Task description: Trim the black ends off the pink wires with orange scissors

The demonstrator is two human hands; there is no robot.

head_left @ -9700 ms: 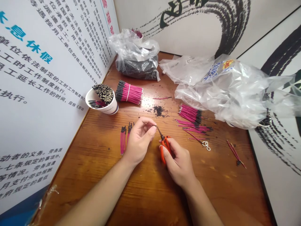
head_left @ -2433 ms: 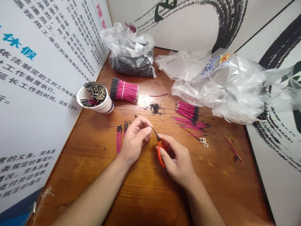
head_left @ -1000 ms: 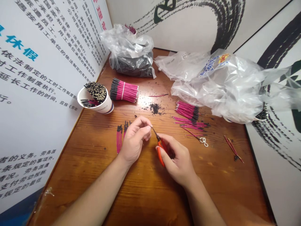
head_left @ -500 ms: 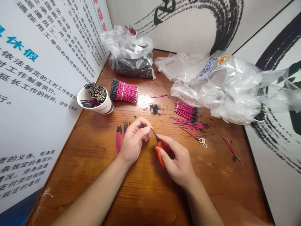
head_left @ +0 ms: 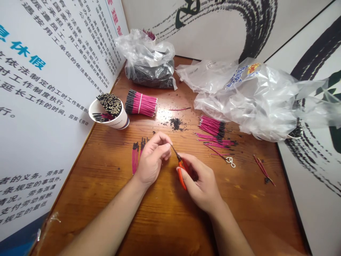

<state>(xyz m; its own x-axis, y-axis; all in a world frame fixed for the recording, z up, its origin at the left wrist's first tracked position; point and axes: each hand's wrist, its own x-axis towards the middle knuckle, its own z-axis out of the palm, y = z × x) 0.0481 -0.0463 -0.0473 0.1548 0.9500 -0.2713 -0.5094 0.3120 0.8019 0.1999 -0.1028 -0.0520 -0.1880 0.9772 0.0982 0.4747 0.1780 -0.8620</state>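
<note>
In the head view my right hand (head_left: 198,179) is closed around the orange handles of a pair of small snips (head_left: 182,174). The thin dark tips of the snips point up and left, reaching the fingertips of my left hand (head_left: 155,156). Thumb and forefinger of that hand are pinched together at the tips; whatever they hold is too small or hidden to make out. Partly behind my left hand lie several magenta wires with black ends (head_left: 135,158). A pile of small black scraps (head_left: 176,123) is on the table beyond both hands.
At the left stands a paper cup (head_left: 117,121) of black-ended wires, beside a banded wire bundle (head_left: 142,103). Loose magenta wires (head_left: 211,126) and white rubber bands (head_left: 230,162) lie right of centre. Plastic bags (head_left: 149,67) stand at the back; a larger clear bag (head_left: 245,96) sprawls at right.
Both hands and the snips hold nearly the same position. The whole view has shifted very slightly.
</note>
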